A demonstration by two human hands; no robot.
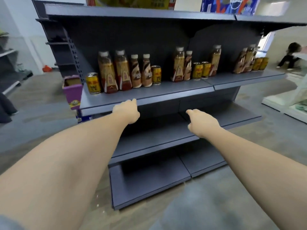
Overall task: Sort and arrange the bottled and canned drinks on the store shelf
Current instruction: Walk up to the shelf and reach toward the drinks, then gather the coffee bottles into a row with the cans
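Both arms reach forward toward the grey store shelf, and both hands are empty. The left hand is seen from the back; its fingers are loosely curled, not closed on anything, and the fingertips are at the front edge of the shelf – I cannot tell if they really touch it. The right hand is lower, in front of the dark gap under that shelf, with the thumb and one finger pointing out and the other fingers bent; it holds nothing.

The drinks stand upright on this middle shelf in three groups, well apart from each other. The left group has one yellow can at the far left, two tall bottles, two shorter brown bottles and one more yellow can – six things. The middle group has one tall bottle, one shorter bottle, two yellow cans and one tall bottle. The right group is blurred: two yellow cans and some bottles which overlap, so I cannot count them.

A purple box hangs at the left end of the shelf.
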